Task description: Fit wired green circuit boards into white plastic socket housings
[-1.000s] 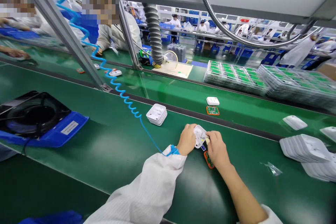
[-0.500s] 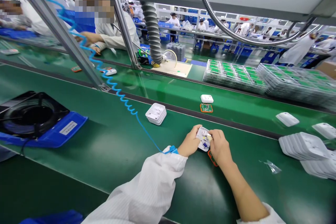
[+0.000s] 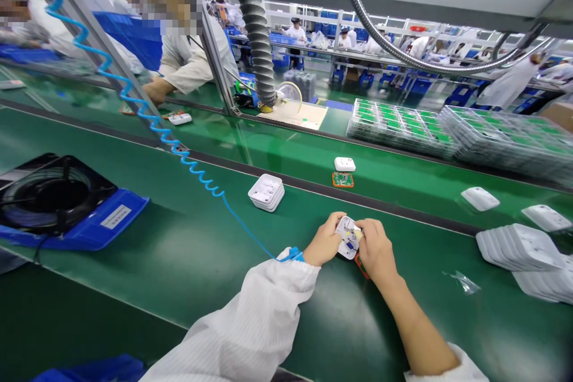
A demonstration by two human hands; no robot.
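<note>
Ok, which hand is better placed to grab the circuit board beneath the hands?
Right, probably: the right hand sits just over the circuit board, whose orange edge shows beneath it, while the left hand holds the white housing on its far side.

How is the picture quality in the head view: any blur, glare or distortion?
Head view: bright, even light; the white housing between the left hand and right hand is fairly sharp; a pale sheen on the conveyor belt; the corners look stretched, as by a wide-angle lens; the far benches look soft.
</note>
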